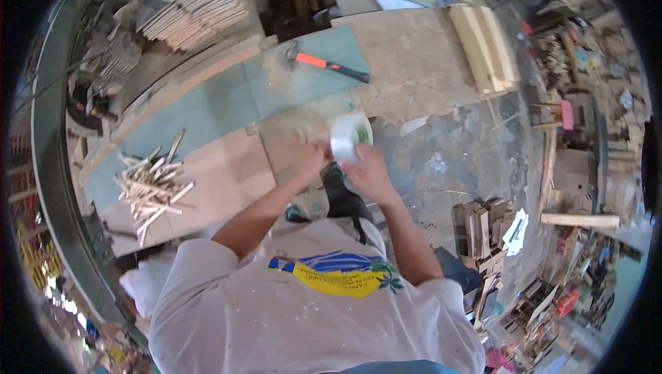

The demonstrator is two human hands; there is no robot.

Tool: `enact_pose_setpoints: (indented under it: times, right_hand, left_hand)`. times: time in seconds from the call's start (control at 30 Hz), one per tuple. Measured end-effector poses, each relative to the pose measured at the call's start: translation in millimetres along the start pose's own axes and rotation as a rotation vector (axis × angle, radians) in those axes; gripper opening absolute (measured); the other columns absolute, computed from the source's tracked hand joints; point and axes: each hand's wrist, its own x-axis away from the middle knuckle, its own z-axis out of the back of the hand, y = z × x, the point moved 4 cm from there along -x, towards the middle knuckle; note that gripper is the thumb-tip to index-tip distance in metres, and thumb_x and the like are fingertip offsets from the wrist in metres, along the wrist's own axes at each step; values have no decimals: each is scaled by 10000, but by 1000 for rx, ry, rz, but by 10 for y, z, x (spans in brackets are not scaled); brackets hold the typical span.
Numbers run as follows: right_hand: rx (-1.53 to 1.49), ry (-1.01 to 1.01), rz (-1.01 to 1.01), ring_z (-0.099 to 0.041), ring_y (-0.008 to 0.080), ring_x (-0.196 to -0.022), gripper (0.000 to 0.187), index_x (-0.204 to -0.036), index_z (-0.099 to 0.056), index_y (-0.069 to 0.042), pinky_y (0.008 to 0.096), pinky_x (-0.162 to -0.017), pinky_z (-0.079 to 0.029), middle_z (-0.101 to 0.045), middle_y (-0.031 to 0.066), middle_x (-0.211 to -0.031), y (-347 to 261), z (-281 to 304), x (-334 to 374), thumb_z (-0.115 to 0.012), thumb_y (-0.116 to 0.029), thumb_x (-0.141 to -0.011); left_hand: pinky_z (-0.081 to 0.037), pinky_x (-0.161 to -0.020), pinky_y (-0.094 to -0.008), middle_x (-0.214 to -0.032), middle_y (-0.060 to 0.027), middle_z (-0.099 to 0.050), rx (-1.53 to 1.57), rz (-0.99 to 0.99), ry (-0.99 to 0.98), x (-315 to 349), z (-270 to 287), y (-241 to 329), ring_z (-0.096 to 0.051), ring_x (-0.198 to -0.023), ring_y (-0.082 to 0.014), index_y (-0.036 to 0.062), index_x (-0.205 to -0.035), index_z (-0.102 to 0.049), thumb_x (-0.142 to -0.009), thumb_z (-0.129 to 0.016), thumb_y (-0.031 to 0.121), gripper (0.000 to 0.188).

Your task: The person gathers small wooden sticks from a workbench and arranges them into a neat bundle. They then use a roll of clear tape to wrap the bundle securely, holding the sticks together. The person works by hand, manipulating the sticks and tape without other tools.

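Observation:
A wide roll of clear packing tape with a green inner core is held up in front of me. My right hand is closed on its lower right side. Close against the roll's left edge is my left hand; its fingers are blurred and partly hidden, so their grip does not show. Beyond the hands a hammer with an orange and black handle lies on a grey-green sheet on the bench.
A heap of short wooden sticks lies on a light board at the left. Stacked thin strips stand at the far left. Pale planks lie at the far right. Wood offcuts are piled on the stained floor.

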Motion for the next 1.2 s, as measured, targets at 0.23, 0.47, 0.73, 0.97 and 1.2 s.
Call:
enact_pose_setpoints:
  times: [0.23, 0.47, 0.73, 0.97, 1.2]
  right_hand:
    - [217, -9, 304, -505, 325, -1301, 463, -1283, -600, -56, 589, -1129, -317, -600, 156, -1289, -235, -140, -793, -716, -145, -844]
    - [-37, 99, 312, -457, 397, -1341, 545, -1344, -560, -75, 575, -1118, -338, -499, 173, -1402, -324, -173, -764, -726, -113, -827]
    - [119, 117, 248, -506, 426, -1304, 530, -1262, -574, -16, 529, -1181, -296, -613, 196, -1271, -444, -182, -642, -780, -168, -798]
    - [-160, -82, 164, -601, 448, -1066, 437, -1121, -571, 36, 564, -1109, -366, -631, 238, -1050, -500, -239, -721, -773, -220, -831]
    - [-12, 27, 281, -596, 467, -1044, 381, -1168, -601, 5, 520, -863, -468, -635, 261, -1050, -284, -862, -1085, -727, -141, -839]
  left_hand:
    - [-572, -723, -334, -1081, -78, -651, 36, -95, 281, 216, 511, 1046, -658, -927, -147, 2, -1208, -552, -952, -684, 211, 356]
    - [-568, -702, -313, -1017, -114, -677, 376, -117, 347, 31, 723, 892, -676, -857, -153, -14, -1182, -584, -857, -766, 200, 429]
    - [-559, -780, -369, -1123, -162, -640, -408, -284, 294, 521, 488, 1705, -658, -940, -242, -28, -1278, -569, -814, -807, 223, 579]
    - [-515, -890, -400, -1215, -171, -604, -505, -647, 298, 524, 642, 1656, -628, -1005, -283, 24, -1382, -544, -982, -592, 153, 423]
    - [-512, -910, -441, -1161, -188, -654, -556, -257, 177, 658, 847, 1050, -663, -1009, -333, 37, -1207, -615, -979, -561, 201, 286]
